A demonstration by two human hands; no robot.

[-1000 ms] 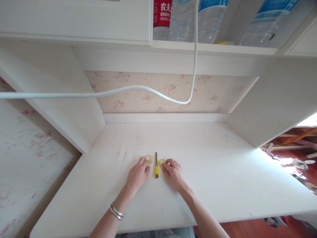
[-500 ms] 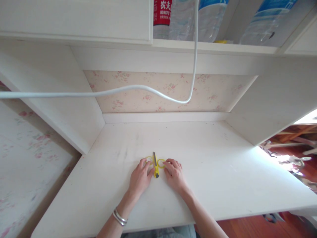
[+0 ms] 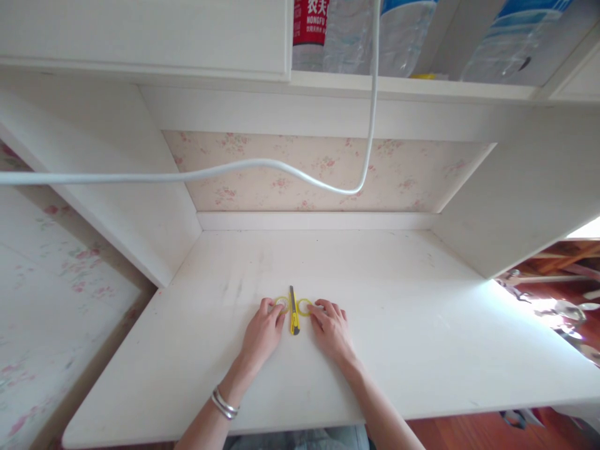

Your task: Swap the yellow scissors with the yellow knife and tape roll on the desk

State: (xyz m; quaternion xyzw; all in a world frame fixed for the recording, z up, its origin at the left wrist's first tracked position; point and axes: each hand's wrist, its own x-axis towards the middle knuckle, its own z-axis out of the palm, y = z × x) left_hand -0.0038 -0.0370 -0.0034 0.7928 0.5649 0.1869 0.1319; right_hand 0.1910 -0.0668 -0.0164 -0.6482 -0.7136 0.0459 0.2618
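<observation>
A yellow utility knife [image 3: 294, 312] lies on the white desk, its dark blade end pointing away from me. Either side of it is a yellow ring that looks like a small tape roll: the left tape roll [image 3: 287, 307] and the right tape roll [image 3: 300, 312]. My left hand [image 3: 263, 330] has its thumb and fingers closed on the outer edge of the left one. On the right one's outer edge, my right hand [image 3: 332, 328] does the same, fingers bent. Fingers partly cover both rolls. Neither hand touches the knife.
The white desk [image 3: 398, 350] spreads around my hands, with side panels left and right. Overhead, a shelf [image 3: 450, 89] carries several plastic bottles [image 3: 405, 40]. A white cable [image 3: 248, 164] hangs across the view. Cluttered items [image 3: 562, 309] show beyond the desk's right side.
My left thumb has drawn away from the knife, and the left hand sits slightly further left. The right hand stays at its roll. The camera view has shifted a little.
</observation>
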